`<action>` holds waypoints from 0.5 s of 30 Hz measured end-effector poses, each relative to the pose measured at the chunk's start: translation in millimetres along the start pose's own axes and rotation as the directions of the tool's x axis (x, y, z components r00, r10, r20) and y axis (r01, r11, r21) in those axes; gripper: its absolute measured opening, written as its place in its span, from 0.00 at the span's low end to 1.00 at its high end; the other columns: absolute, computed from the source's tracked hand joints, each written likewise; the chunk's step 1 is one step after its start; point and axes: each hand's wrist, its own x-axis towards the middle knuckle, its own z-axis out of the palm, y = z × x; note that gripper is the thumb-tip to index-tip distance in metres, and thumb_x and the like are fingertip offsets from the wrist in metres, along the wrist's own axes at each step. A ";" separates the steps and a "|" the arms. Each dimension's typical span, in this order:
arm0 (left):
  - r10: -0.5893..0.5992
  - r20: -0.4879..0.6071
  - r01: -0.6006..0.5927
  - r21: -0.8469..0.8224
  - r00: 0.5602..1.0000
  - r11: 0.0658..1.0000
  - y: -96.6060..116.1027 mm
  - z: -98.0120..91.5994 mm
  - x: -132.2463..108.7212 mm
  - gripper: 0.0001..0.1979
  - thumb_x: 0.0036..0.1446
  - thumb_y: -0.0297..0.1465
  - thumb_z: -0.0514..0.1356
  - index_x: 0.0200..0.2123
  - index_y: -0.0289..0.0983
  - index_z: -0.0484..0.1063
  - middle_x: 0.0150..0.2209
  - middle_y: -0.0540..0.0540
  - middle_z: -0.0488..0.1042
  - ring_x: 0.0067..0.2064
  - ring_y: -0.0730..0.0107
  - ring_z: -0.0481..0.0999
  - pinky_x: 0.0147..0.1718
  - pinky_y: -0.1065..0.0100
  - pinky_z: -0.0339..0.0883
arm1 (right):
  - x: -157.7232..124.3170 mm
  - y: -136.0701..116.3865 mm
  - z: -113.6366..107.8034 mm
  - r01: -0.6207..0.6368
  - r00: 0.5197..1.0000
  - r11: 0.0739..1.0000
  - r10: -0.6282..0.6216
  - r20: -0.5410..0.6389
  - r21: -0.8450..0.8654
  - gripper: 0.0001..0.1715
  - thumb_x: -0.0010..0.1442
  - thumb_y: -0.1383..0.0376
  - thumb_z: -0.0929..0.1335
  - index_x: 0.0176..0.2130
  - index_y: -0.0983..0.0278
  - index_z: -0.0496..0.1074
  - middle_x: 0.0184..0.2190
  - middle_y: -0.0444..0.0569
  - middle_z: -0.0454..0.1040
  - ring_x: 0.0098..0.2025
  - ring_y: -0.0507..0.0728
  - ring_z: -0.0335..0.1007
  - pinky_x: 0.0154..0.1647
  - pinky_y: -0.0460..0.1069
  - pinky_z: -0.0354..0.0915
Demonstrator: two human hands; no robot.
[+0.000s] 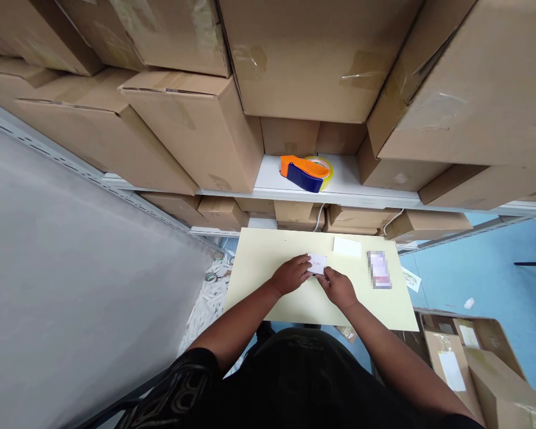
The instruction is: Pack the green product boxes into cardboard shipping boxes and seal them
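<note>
Between my two hands is a small white box [318, 263] with faint reddish print on its top face. My left hand [293, 273] grips its left side, the fingers lying over the edge. At the near right corner, my right hand [338, 286] pinches it with thumb and fingers. Both hands are over the pale yellow table [259, 256]. Just beyond them lies a flat white rectangular piece [347, 246]. To the right is a pixel-blurred rectangular item [379, 269] whose kind I cannot make out.
An orange and blue tape dispenser [304, 173] with a yellow-edged roll sits on the white shelf [268, 179] ahead. Cardboard boxes [308, 59] fill the shelving. White paper scraps [205, 307] litter the floor at left; more cartons [455, 351] stand at lower right. A grey wall [71, 268] bounds the left.
</note>
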 end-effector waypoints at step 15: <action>-0.010 -0.054 0.011 0.018 0.998 1.000 6.5 20.9 -18.2 0.13 0.70 0.31 0.55 0.54 0.37 0.72 0.64 0.35 0.68 0.66 0.54 0.69 0.64 0.48 0.69 | 1.3 5.2 11.7 -0.262 0.965 0.876 0.228 0.131 0.405 0.26 0.65 0.41 0.62 0.29 0.57 0.60 0.23 0.40 0.69 0.26 0.56 0.66 0.27 0.49 0.61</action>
